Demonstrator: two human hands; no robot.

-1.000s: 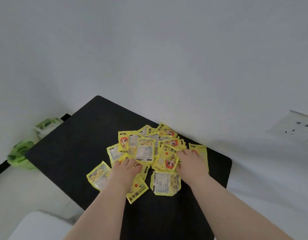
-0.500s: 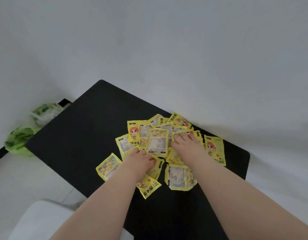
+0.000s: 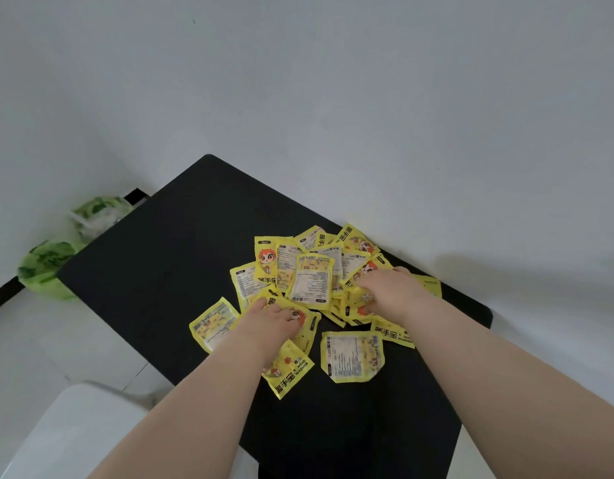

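Gathering looks barely begun, by my reading: the yellow hand-warmer packets [image 3: 312,281] lie in a loose, overlapping heap toward the far right side of the black table [image 3: 167,257], and none are stacked, lined up or set apart in any order. Several strays sit off the heap toward the table's near edge, one face-down packet [image 3: 352,356] showing its pale printed back, another [image 3: 290,373] half under the left wrist with "HAND WARMER" readable, and a third [image 3: 213,323] closest to the table's left edge. All of that remains to be collected or sorted.

The left hand [image 3: 271,319] lies palm-down on a packet at the heap's near side, fingers fairly straight and spread, pressing rather than grasping. The right hand [image 3: 392,292] rests nearer the table's right edge with fingers bent down into the packets; whether it pinches one I cannot tell.

The packets are flat, roughly rectangular sachets of glossy film with crimped edges, bright yellow with a red-haired cartoon figure on the front and small print on the back. Slightly puffed, they slide and overlap easily. The table top is matte, smooth and dark with rounded corners. Beyond the table's left corner, on the floor, sit crumpled green plastic bags [image 3: 46,267].
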